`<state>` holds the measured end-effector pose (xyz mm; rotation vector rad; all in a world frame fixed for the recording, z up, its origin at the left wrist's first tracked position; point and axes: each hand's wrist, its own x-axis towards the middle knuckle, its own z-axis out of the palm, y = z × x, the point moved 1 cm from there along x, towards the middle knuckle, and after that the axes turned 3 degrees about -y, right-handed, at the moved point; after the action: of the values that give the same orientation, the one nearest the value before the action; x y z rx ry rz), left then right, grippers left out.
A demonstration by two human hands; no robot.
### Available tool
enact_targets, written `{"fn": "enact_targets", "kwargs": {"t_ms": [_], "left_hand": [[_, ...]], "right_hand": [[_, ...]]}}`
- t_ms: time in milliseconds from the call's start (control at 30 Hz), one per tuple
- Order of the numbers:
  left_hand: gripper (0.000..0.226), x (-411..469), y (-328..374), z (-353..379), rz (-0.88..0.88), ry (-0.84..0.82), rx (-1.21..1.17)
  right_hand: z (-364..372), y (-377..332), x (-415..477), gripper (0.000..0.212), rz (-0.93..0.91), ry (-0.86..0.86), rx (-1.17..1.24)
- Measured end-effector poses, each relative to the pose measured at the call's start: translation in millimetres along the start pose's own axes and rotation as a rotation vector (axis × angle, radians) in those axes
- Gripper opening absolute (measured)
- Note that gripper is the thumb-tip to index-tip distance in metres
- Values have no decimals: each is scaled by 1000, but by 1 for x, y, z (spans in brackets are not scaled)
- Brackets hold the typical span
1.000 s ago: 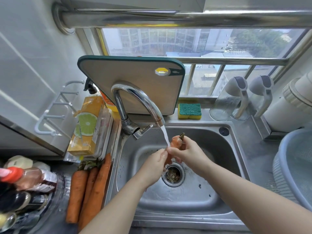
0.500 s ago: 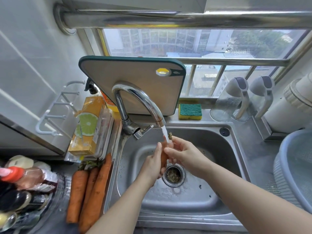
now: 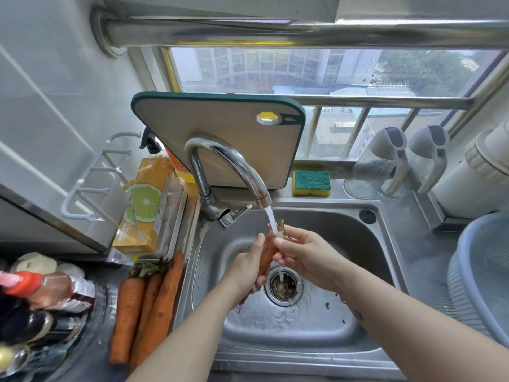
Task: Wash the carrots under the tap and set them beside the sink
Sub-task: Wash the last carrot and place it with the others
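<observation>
In the steel sink point(image 3: 358, 334) under the window, your left hand point(image 3: 245, 268) and right hand point(image 3: 303, 255) have turned the carrot point(image 3: 266, 253) upright beneath the tap point(image 3: 234, 166), both closed round it, rinse unfinished, three carrots point(image 3: 148, 307) left of the sink.

Two bare forearms reach in from the near edge, with no sleeve, cuff, watch, bracelet or glove anywhere along them. The left hand point(image 3: 246, 267) is bare too, its fingers slim, with no ring on the parts that show. The right hand point(image 3: 304, 256) is likewise uncovered; its fingers carry no ring, and the nails that show are short and plain, without polish. Back from those fingers, past the wrist, the right forearm point(image 3: 391, 321) bears a small dark mark point(image 3: 358, 315) on its upper side, too small to tell whether it is a tattoo or a speck. The left forearm point(image 3: 192, 334) is unmarked along its length.
</observation>
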<state>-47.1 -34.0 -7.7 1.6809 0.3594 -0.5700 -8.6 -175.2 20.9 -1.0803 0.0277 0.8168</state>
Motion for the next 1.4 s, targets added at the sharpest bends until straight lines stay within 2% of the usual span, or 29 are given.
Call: {"fn": "enact_targets", "kwargs": {"t_ms": [167, 267, 367, 433, 533, 633, 700, 800, 933, 1000, 1133, 1300, 1400], "left_hand": [[75, 0, 5, 2, 19, -5, 32], [69, -3, 9, 1, 36, -18, 39], [63, -6, 11, -4, 31, -31, 21], [54, -6, 10, -6, 102, 8, 70], [29, -3, 6, -3, 276, 101, 198], [19, -2, 6, 4, 325, 159, 265], [25, -2, 8, 6, 307, 173, 245], [40, -4, 10, 5, 275, 199, 140], [46, -6, 13, 6, 232, 204, 28], [53, -6, 15, 6, 206, 196, 34], [59, -5, 16, 4, 153, 182, 54], [59, -7, 22, 3, 102, 152, -83], [61, -6, 23, 3, 71, 109, -61]], "right_hand": [[5, 1, 3, 20, -118, 189, -298], [7, 0, 6, 25, -121, 262, -242], [6, -3, 5, 26, -40, 197, -131], [3, -5, 5, 26, 4, 179, -68], [3, -5, 8, 25, 11, 282, -65], [2, -3, 11, 22, 0, 396, -177], [3, -3, 9, 23, -38, 377, -268], [8, 0, 5, 9, -138, 255, -407], [9, 1, 2, 13, -202, 217, -623], [9, 0, 2, 14, -214, 243, -584], [9, -2, 7, 31, -162, 293, -351], [12, -5, 4, 12, -184, 187, -464], [7, -5, 3, 19, -167, 200, -412]]}}
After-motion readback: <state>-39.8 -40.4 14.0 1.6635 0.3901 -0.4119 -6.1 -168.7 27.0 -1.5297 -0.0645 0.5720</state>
